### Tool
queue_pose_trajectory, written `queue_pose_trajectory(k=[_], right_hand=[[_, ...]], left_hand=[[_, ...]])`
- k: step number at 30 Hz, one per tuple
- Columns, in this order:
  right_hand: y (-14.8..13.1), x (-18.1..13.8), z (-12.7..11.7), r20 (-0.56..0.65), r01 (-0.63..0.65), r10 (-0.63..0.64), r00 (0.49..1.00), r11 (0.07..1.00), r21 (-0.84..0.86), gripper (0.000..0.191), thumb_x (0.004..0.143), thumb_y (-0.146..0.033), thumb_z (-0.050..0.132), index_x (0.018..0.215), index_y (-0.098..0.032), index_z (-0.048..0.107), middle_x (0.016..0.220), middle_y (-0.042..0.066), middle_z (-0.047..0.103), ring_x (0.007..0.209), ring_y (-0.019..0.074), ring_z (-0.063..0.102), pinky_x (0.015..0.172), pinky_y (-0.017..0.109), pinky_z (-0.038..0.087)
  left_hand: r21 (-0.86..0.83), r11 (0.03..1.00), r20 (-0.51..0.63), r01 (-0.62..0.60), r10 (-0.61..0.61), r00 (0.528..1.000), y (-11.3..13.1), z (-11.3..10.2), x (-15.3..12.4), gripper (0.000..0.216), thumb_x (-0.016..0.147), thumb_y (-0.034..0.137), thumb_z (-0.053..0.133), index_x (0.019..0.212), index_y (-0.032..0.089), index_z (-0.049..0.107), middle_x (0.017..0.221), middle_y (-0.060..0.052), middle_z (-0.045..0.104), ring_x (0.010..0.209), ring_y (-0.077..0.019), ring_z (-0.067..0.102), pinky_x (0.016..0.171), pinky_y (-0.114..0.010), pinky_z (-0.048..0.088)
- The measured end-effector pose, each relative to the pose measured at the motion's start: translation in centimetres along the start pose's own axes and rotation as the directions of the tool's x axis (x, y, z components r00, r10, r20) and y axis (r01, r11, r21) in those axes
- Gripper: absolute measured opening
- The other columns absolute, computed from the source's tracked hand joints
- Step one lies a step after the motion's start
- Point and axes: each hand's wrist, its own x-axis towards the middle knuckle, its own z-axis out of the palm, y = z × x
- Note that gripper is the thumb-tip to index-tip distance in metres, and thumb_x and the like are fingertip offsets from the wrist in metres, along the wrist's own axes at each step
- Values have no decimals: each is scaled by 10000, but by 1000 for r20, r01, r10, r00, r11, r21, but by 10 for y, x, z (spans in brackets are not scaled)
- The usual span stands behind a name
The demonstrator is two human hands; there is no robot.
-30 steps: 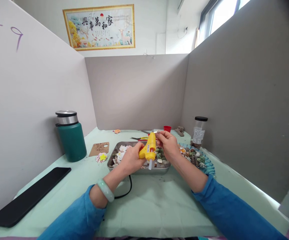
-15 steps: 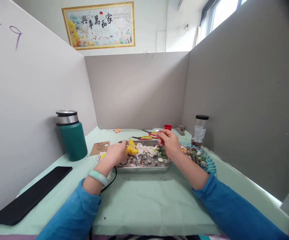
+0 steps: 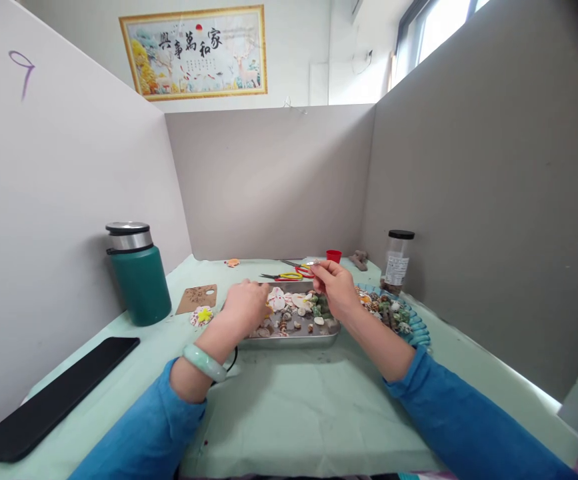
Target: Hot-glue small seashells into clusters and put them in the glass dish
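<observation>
My left hand (image 3: 245, 307) curls over the left end of a metal tray (image 3: 293, 341). It closes around a yellow hot glue gun (image 3: 269, 311), now almost wholly hidden behind the fingers; a black cord (image 3: 233, 359) shows by the wrist. Above the tray's right side, my right hand (image 3: 336, 287) pinches a small pale piece (image 3: 312, 264) between thumb and fingertips, too small to name surely. Shells (image 3: 299, 303) and small stones are scattered in the tray. A blue dish (image 3: 421, 330) of shells lies beside the right forearm.
Behind the tray lie scissors (image 3: 283, 276) and a red cup (image 3: 333, 255). To the left are a brown card (image 3: 196, 299), a round piece with a yellow star (image 3: 202, 316), a green bottle (image 3: 141, 283) and a black mat (image 3: 63, 393). A lidded jar (image 3: 397, 263) stands right. Grey panels surround the table.
My left hand has turned and shifted right over the tray, so the glue gun is mostly covered. The right hand still pinches the small piece, nearly unmoved.
</observation>
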Motion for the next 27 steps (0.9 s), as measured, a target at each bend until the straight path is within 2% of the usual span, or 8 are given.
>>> queue_pose_trajectory(k=[4, 9, 12, 15, 19, 23, 25, 27], right_hand=[[-1, 2, -1, 2, 23, -23, 1000, 1000, -2, 235, 618, -367, 702, 672, -172, 581, 503, -41, 538, 407, 61, 404, 386, 203, 277], [-4, 3, -3, -13, 35, -35, 999, 999, 15, 220, 633, -352, 692, 678, -171, 575, 512, -41, 541, 406, 58, 405, 385, 197, 284], [-4, 3, -3, -6, 40, -40, 999, 999, 18, 211, 648, -344, 686, 675, -170, 570, 495, -45, 526, 404, 55, 398, 383, 193, 276], [-4, 3, -3, -9, 40, -40, 999, 999, 24, 218, 640, -346, 690, 678, -168, 569, 499, -44, 530, 401, 55, 396, 379, 196, 271], [-5, 3, -2, -32, 26, -25, 999, 999, 43, 232, 611, -339, 703, 698, -171, 569, 522, -41, 547, 408, 60, 408, 384, 201, 285], [-6, 2, -2, -36, 37, -36, 999, 999, 16, 225, 622, -347, 691, 701, -174, 569, 515, -42, 544, 411, 64, 403, 394, 204, 290], [-5, 1, -1, -26, 60, -60, 998, 998, -15, 216, 640, -349, 683, 710, -178, 570, 515, -44, 543, 411, 66, 404, 395, 204, 285], [-5, 0, 0, -13, 84, -84, 996, 995, -45, 210, 653, -355, 677, 718, -185, 570, 517, -48, 541, 409, 70, 408, 396, 210, 290]], left_hand=[[-258, 928, 62, -267, 292, 954, 35, 4, 14, 222, 703, 259, 617, 916, 239, 679, 794, -99, 680, 833, -284, 626, 723, -349, 451], [-436, 864, 39, -251, 296, 954, 59, 17, 28, 101, 576, 135, 671, 615, 226, 690, 578, -59, 621, 701, -277, 629, 712, -361, 444], [-435, 862, 73, -260, 321, 944, 66, 20, 30, 67, 564, 154, 676, 553, 219, 669, 524, -46, 591, 638, -252, 617, 666, -334, 444], [-392, 872, 66, -294, 346, 936, 73, 19, 28, 162, 595, 111, 625, 457, 192, 601, 500, -57, 577, 600, -242, 606, 639, -325, 433], [-397, 868, 18, -299, 333, 943, 71, 12, 29, 202, 597, 60, 568, 435, 180, 564, 515, -66, 589, 601, -234, 602, 636, -310, 426], [-469, 832, -99, -294, 282, 954, 51, 0, 32, 197, 691, 118, 489, 654, 196, 666, 643, -42, 646, 658, -181, 592, 647, -259, 427], [-633, 732, -184, -252, 175, 967, 42, -6, 30, 194, 745, 185, 481, 743, 193, 676, 666, -28, 649, 637, -153, 575, 637, -244, 433], [-822, 542, -197, -176, 19, 980, 36, -8, 26, 173, 762, 236, 503, 809, 176, 659, 656, -18, 635, 579, -128, 558, 593, -235, 440]])
